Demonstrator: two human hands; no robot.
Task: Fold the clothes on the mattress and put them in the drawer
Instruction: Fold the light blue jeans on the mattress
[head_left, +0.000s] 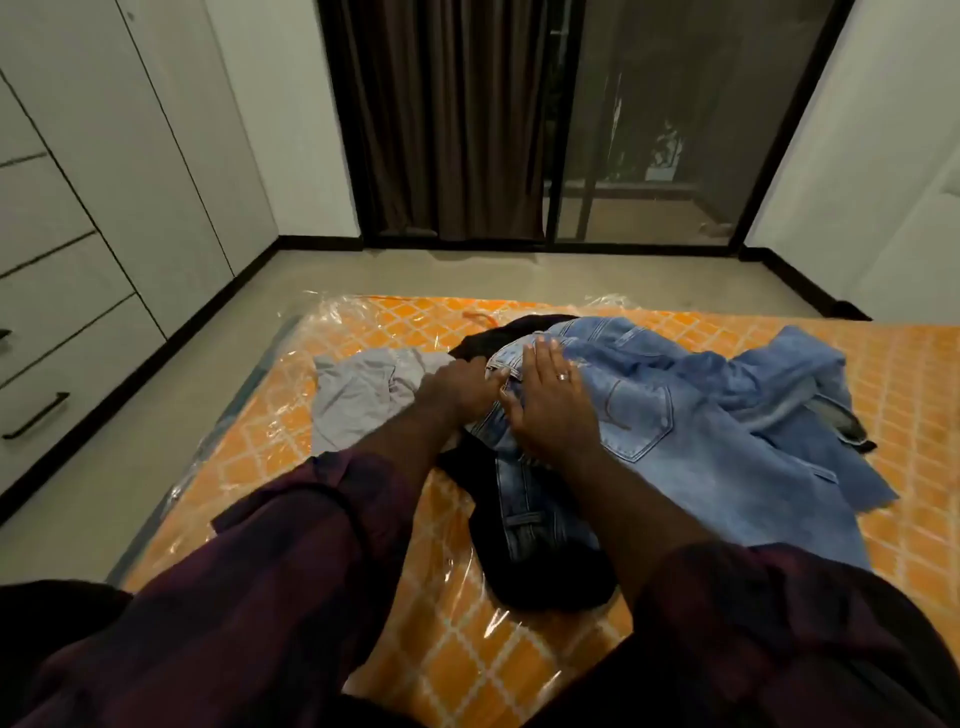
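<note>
Denim jeans (649, 415) lie crumpled on the mattress (909, 374), long axis running right from the waistband, which sits under both hands. Left hand (462, 387) grips the waistband edge; right hand (553, 400) presses flat, fingers straight. Black cloth (545, 566) lies beneath, grey shirt (358, 395) left, drawers (57, 332) far left.

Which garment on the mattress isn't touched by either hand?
The grey garment, lying left of the pile; both hands are on the jeans, not on it.
</note>
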